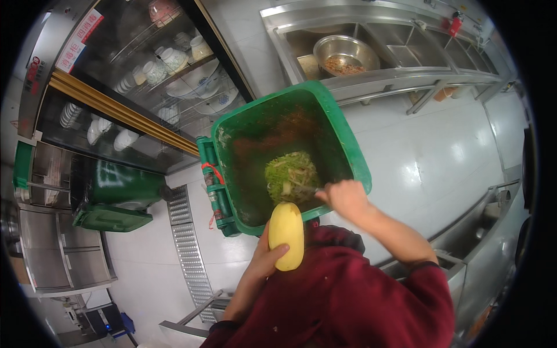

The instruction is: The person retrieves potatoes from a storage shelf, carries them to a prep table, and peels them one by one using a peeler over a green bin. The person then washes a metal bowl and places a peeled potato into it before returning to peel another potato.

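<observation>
My left hand (266, 259) holds a smooth yellow oblong vegetable (286, 237), possibly a large peeled potato, with the thumb across its lower end. A small brownish patch shows near its upper right side. Closed around the handle of a blurred tool, perhaps a peeler (304, 189), is my right hand (347, 201), just right of the vegetable's top and apart from it. Both hands are at the near rim of an uncovered green wheeled bin (364, 174). Green and pale peelings or scraps (290, 174) lie at its bottom.
A glass-fronted cabinet (117, 117) with bowls and plates stands at the left. Below it is another green bin (126, 187). Stainless sinks (404, 43) line the back, one holding a steel basin (348, 54) with scraps. A floor drain grate (188, 243) runs at left.
</observation>
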Motion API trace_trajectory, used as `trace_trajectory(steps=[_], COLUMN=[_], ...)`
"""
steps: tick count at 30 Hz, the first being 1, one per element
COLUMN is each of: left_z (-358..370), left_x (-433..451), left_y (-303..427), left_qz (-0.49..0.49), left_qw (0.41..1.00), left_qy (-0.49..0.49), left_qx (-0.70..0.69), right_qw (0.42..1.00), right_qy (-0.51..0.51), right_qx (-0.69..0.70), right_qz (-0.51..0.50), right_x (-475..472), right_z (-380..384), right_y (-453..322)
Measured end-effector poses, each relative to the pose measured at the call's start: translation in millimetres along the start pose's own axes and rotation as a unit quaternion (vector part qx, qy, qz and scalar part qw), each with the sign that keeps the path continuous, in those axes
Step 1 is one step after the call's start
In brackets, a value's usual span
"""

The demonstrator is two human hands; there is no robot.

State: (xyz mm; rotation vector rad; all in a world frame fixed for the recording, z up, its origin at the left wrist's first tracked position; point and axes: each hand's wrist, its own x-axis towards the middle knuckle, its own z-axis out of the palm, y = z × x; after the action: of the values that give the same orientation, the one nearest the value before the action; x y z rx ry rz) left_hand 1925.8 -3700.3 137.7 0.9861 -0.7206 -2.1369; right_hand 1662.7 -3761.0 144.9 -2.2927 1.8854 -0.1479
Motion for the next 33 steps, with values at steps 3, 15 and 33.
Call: trace_trajectory(steps=[3,15,33], left_z=[-2,-1,-7], left_x=[-3,-5,-11], left_y=[5,16,9], left_qz=[0.095,0.092,0.027], left_qw=[0.985,0.962,0.971], left_qy=[-0.062,-0.044,-0.002], left_qx=[0.129,0.252,0.239], right_qw=[0.996,0.981,0.980], right_qy=[-0.087,-0.162,-0.051], right_qx=[0.018,0.100,0.167], right_qz=[0.021,0.017,-0.093], right_x=[7,18,-9], right_z=[4,-38,-28], right_y=[10,5,1])
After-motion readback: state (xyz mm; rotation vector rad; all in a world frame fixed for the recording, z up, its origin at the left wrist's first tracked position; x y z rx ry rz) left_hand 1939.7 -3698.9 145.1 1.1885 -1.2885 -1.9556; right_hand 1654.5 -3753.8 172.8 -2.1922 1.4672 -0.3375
